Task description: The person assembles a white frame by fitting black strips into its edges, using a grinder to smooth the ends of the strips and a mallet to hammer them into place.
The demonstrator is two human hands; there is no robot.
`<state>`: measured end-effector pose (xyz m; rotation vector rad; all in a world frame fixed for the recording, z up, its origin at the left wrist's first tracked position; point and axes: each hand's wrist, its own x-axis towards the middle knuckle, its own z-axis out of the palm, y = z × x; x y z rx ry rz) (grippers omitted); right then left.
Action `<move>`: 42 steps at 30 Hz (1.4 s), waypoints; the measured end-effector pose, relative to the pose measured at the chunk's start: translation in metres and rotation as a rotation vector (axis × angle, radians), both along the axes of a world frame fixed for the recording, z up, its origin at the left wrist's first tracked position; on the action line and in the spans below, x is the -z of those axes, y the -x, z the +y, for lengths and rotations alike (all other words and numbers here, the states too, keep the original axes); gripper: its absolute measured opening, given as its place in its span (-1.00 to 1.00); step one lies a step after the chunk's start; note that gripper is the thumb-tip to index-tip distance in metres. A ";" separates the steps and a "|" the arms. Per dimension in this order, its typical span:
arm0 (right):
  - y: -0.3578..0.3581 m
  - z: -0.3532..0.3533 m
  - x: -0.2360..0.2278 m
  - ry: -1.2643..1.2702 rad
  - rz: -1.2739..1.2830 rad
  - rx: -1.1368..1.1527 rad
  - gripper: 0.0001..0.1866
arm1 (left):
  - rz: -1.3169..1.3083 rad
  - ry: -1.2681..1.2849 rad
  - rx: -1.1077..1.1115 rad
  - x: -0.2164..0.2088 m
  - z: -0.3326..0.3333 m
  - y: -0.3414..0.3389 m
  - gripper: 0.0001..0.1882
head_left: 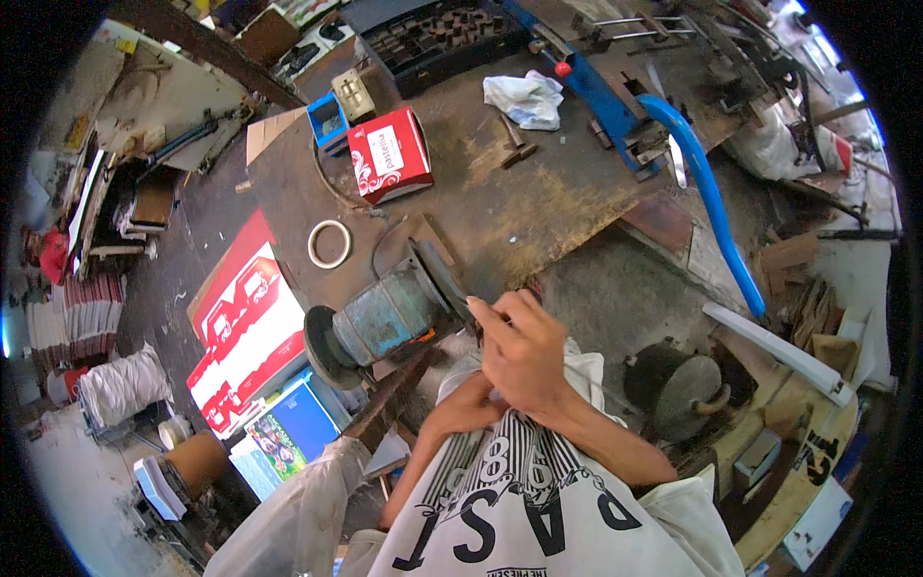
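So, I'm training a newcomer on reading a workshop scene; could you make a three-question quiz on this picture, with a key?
1. True or false: the pale ring lies on top of the red-and-white box.
2. The long curved bar at the right is: A) red; B) blue; C) white.
3. Which hand is nearer the disc on the right end of the bench grinder?

Key:
1. False; the pale ring lies on the bench, apart from the red-and-white box.
2. B.
3. The right hand.
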<state>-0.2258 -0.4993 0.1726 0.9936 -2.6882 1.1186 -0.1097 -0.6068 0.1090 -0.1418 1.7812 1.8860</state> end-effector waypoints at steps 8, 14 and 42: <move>0.058 0.042 -0.109 0.768 -0.400 0.144 -0.76 | 0.449 0.108 -0.048 -0.058 0.047 0.070 -0.78; 0.100 0.052 -0.104 0.958 -0.408 0.383 -0.83 | 0.312 0.177 -0.144 -0.063 0.051 0.057 -0.83; 0.005 0.025 -0.006 -0.442 -0.103 -0.050 -0.73 | -0.377 -0.692 -1.187 -0.001 -0.044 -0.008 -0.07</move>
